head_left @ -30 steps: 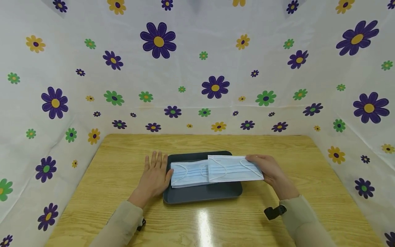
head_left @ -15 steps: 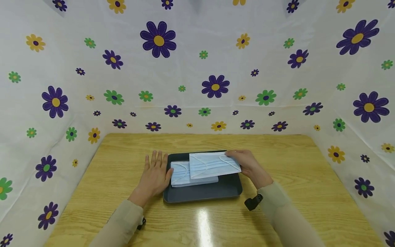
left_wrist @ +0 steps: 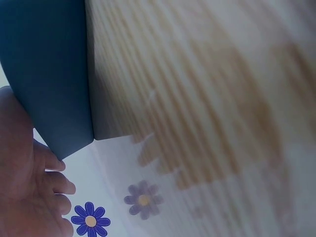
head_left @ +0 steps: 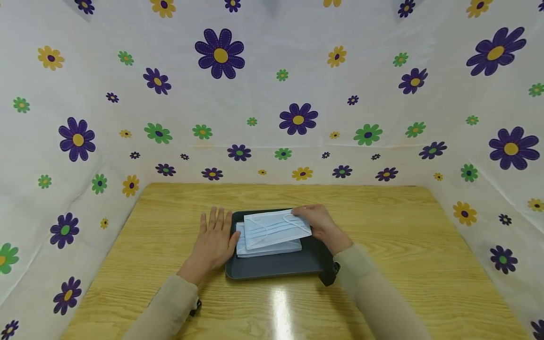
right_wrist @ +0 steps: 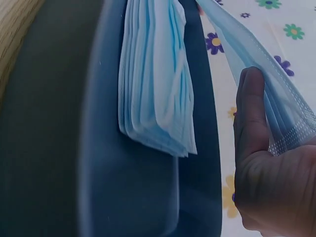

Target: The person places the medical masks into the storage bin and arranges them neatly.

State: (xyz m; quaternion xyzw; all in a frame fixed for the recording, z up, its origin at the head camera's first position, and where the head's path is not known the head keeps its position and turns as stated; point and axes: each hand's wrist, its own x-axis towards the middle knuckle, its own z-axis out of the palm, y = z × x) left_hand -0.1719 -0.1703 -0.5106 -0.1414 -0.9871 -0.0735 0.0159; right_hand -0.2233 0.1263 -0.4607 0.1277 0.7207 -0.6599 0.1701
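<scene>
My right hand pinches a light blue pleated face mask by its right end, with white ear loops lying across it. Beneath that mask sits a stack of face masks in a dark tray; the right wrist view shows several layers in the stack and a gap between it and the held mask. My left hand lies with straight fingers at the tray's left end, its thumb over the rim beside the stack. In the left wrist view the left hand is against the tray's side.
The tray stands on a wood-grain table. A white cloth with printed flowers rises behind the table and on both sides. Dark straps are at the wrists.
My right hand has carried the held mask leftward, from the tray's right part to above the stack. The left hand has stayed at the tray's left end.
</scene>
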